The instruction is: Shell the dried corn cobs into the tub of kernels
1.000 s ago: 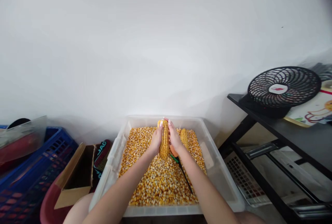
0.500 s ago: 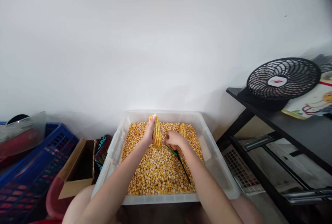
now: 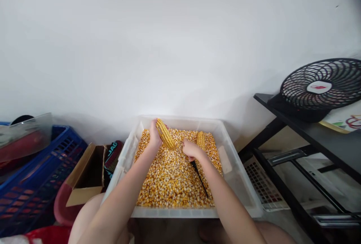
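The fingers of the left hand [image 3: 155, 134] grip a tilted corn cob [image 3: 166, 134] above kernels [image 3: 172, 183] in a translucent bin [image 3: 175, 212]. The right hand [image 3: 190, 149] has curled fingers over a dark-shafted tool [image 3: 199, 177], grip impossible to tell. Turquoise "JAG" marks a dark item [image 3: 113, 158]; the red logo [image 3: 319, 87] on the fan [image 3: 342, 84] is illegible.

Right hand [image 3: 190, 149] hides the tool's [image 3: 197, 172] handle.
Far left of that hand, the edge cuts off the basket [image 3: 34, 187]; far right, the fan [image 3: 320, 86].
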